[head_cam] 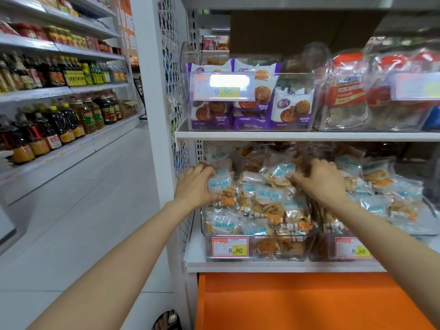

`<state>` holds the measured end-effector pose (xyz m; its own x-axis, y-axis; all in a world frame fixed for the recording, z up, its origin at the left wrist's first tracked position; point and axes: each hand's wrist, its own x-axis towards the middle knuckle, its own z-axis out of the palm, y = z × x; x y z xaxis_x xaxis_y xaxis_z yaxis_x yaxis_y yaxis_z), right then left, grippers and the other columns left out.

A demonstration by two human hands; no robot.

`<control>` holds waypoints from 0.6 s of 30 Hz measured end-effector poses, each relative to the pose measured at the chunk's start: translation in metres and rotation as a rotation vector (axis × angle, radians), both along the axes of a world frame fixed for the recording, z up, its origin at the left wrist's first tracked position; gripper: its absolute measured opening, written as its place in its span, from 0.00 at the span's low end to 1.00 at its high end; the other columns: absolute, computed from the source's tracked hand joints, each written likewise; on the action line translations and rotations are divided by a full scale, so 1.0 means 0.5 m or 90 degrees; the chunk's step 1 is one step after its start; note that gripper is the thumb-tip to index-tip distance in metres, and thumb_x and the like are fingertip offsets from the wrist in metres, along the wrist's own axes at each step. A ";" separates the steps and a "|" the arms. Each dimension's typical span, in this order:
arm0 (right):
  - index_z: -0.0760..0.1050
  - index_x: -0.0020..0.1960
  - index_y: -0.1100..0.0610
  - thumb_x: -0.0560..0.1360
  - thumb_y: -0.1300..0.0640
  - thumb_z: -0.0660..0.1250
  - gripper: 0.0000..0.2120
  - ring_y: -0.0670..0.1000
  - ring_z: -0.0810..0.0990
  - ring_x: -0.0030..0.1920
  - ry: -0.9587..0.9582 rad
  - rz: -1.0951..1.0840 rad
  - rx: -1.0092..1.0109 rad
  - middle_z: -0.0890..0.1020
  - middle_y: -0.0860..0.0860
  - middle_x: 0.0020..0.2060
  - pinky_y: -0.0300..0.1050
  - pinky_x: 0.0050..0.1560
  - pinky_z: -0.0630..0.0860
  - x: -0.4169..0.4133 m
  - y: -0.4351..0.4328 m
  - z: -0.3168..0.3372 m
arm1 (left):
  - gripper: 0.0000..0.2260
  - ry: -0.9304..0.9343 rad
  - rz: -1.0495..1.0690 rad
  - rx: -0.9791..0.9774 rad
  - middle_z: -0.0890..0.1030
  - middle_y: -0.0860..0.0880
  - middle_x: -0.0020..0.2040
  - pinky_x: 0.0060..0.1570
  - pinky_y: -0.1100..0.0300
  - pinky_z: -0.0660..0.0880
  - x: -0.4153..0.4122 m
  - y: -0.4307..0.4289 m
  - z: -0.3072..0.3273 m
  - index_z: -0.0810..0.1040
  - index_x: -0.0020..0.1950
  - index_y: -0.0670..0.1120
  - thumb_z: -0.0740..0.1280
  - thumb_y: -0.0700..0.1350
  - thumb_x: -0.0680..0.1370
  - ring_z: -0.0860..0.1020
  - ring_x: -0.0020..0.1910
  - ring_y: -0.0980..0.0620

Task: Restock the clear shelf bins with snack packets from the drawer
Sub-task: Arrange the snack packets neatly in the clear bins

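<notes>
A clear bin (252, 254) on the lower shelf is heaped with blue-and-white snack packets (269, 196) of golden pastries. My left hand (194, 186) grips a packet (220, 186) at the left edge of the heap, fingers curled round it. My right hand (320, 181) reaches into the top of the pile on the right and its fingers curl over packets there. The orange drawer front (297, 303) lies below the shelf, and its inside is out of sight.
A second clear bin (352, 252) of similar packets stands to the right. The shelf above holds a bin of purple biscuit packs (252, 110) and a bin of red-labelled packs (345, 96). Oil bottles (59, 125) line shelves across the aisle on the left. My foot (166, 320) is near the shelf base.
</notes>
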<state>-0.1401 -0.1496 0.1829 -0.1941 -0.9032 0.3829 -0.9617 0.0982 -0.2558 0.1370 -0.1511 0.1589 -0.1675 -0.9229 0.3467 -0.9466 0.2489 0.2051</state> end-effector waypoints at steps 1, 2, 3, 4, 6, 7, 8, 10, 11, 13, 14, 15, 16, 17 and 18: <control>0.72 0.58 0.63 0.72 0.38 0.67 0.30 0.62 0.74 0.58 -0.031 0.022 0.007 0.78 0.61 0.55 0.52 0.51 0.70 0.001 0.000 0.006 | 0.29 0.007 0.000 0.004 0.69 0.50 0.66 0.57 0.57 0.65 0.000 0.000 0.001 0.69 0.64 0.49 0.73 0.58 0.68 0.67 0.63 0.49; 0.71 0.58 0.62 0.71 0.39 0.68 0.28 0.62 0.75 0.56 -0.079 0.038 0.023 0.79 0.60 0.53 0.51 0.48 0.70 0.003 0.000 0.013 | 0.29 0.016 0.001 0.009 0.69 0.50 0.65 0.58 0.56 0.64 0.001 0.000 0.003 0.69 0.64 0.49 0.73 0.58 0.68 0.67 0.63 0.49; 0.71 0.56 0.62 0.71 0.41 0.70 0.27 0.60 0.76 0.54 -0.128 0.052 0.049 0.78 0.58 0.50 0.49 0.45 0.70 0.005 0.002 0.020 | 0.29 0.024 0.004 0.016 0.70 0.50 0.65 0.59 0.55 0.64 0.001 0.000 0.004 0.69 0.65 0.49 0.73 0.57 0.68 0.67 0.64 0.49; 0.71 0.53 0.61 0.71 0.42 0.71 0.24 0.59 0.76 0.50 -0.170 0.062 0.077 0.77 0.56 0.46 0.48 0.43 0.70 0.007 0.002 0.025 | 0.29 0.030 0.006 0.023 0.70 0.50 0.65 0.60 0.55 0.64 0.000 0.000 0.005 0.69 0.65 0.49 0.74 0.57 0.68 0.67 0.64 0.49; 0.75 0.46 0.61 0.69 0.45 0.74 0.19 0.55 0.78 0.43 -0.235 0.082 0.095 0.79 0.54 0.40 0.48 0.41 0.72 0.005 0.002 0.030 | 0.30 0.032 0.007 0.031 0.71 0.50 0.65 0.61 0.55 0.64 -0.001 0.002 0.006 0.69 0.65 0.49 0.74 0.57 0.68 0.68 0.64 0.49; 0.78 0.42 0.61 0.68 0.47 0.75 0.17 0.55 0.80 0.41 -0.269 0.092 0.077 0.81 0.54 0.36 0.49 0.41 0.74 0.003 0.004 0.033 | 0.30 0.035 0.007 0.031 0.71 0.50 0.66 0.62 0.54 0.63 -0.003 0.003 0.005 0.69 0.65 0.49 0.74 0.57 0.67 0.68 0.64 0.49; 0.80 0.39 0.60 0.67 0.48 0.76 0.15 0.54 0.81 0.40 -0.297 0.097 0.040 0.82 0.53 0.34 0.48 0.40 0.75 0.002 0.010 0.036 | 0.31 0.046 0.007 0.031 0.71 0.50 0.66 0.63 0.54 0.63 -0.004 0.004 0.004 0.68 0.65 0.49 0.75 0.56 0.67 0.68 0.65 0.48; 0.80 0.38 0.56 0.66 0.48 0.77 0.12 0.53 0.80 0.38 -0.315 0.085 -0.068 0.81 0.50 0.32 0.46 0.38 0.74 -0.001 0.027 0.045 | 0.35 0.084 0.005 0.027 0.72 0.50 0.67 0.64 0.52 0.63 -0.006 0.006 0.003 0.66 0.68 0.50 0.76 0.56 0.65 0.69 0.65 0.48; 0.80 0.38 0.54 0.67 0.48 0.76 0.11 0.52 0.80 0.38 -0.324 0.077 -0.115 0.81 0.50 0.32 0.47 0.38 0.75 -0.002 0.039 0.052 | 0.37 0.099 0.003 0.026 0.72 0.50 0.68 0.65 0.51 0.64 -0.005 0.006 0.002 0.64 0.69 0.50 0.76 0.55 0.65 0.69 0.65 0.47; 0.79 0.38 0.53 0.67 0.47 0.76 0.10 0.52 0.80 0.39 -0.372 0.080 -0.154 0.81 0.49 0.34 0.51 0.41 0.78 -0.001 0.063 0.060 | 0.39 0.100 0.003 0.024 0.71 0.50 0.69 0.65 0.50 0.64 -0.004 0.004 -0.002 0.63 0.71 0.50 0.76 0.56 0.65 0.68 0.66 0.47; 0.79 0.37 0.52 0.67 0.48 0.76 0.10 0.52 0.80 0.39 -0.401 0.090 -0.150 0.82 0.48 0.35 0.52 0.42 0.78 0.002 0.073 0.061 | 0.38 0.092 0.002 0.022 0.70 0.49 0.69 0.65 0.50 0.64 -0.003 0.002 -0.003 0.64 0.71 0.51 0.76 0.56 0.65 0.68 0.67 0.47; 0.79 0.37 0.52 0.67 0.49 0.76 0.09 0.52 0.80 0.40 -0.433 0.108 -0.137 0.82 0.48 0.35 0.52 0.42 0.78 0.009 0.084 0.060 | 0.37 0.088 0.001 0.020 0.70 0.49 0.69 0.65 0.50 0.64 -0.003 0.002 -0.005 0.64 0.70 0.52 0.76 0.56 0.66 0.67 0.67 0.47; 0.78 0.36 0.52 0.67 0.51 0.76 0.08 0.51 0.80 0.39 -0.474 0.134 -0.122 0.82 0.49 0.35 0.50 0.41 0.78 0.019 0.094 0.058 | 0.36 0.088 0.001 0.016 0.69 0.50 0.68 0.65 0.51 0.65 -0.003 0.002 -0.006 0.65 0.70 0.52 0.76 0.56 0.66 0.67 0.67 0.48; 0.78 0.36 0.53 0.67 0.53 0.76 0.07 0.50 0.80 0.37 -0.517 0.166 -0.106 0.81 0.49 0.33 0.46 0.39 0.76 0.034 0.105 0.057 | 0.35 0.090 0.000 0.011 0.69 0.50 0.68 0.64 0.51 0.65 -0.003 0.003 -0.007 0.65 0.70 0.52 0.75 0.56 0.66 0.66 0.67 0.48; 0.78 0.35 0.54 0.67 0.55 0.76 0.07 0.49 0.79 0.35 -0.553 0.196 -0.094 0.81 0.49 0.32 0.42 0.37 0.73 0.052 0.115 0.058 | 0.35 0.093 0.000 0.008 0.69 0.49 0.68 0.64 0.52 0.65 -0.004 0.003 -0.008 0.65 0.70 0.53 0.75 0.55 0.66 0.66 0.67 0.48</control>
<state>-0.1141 -0.0921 0.2118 -0.2260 -0.9161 0.3313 -0.4062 -0.2205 -0.8868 0.1352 -0.1496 0.1551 -0.1160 -0.9271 0.3563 -0.9066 0.2454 0.3433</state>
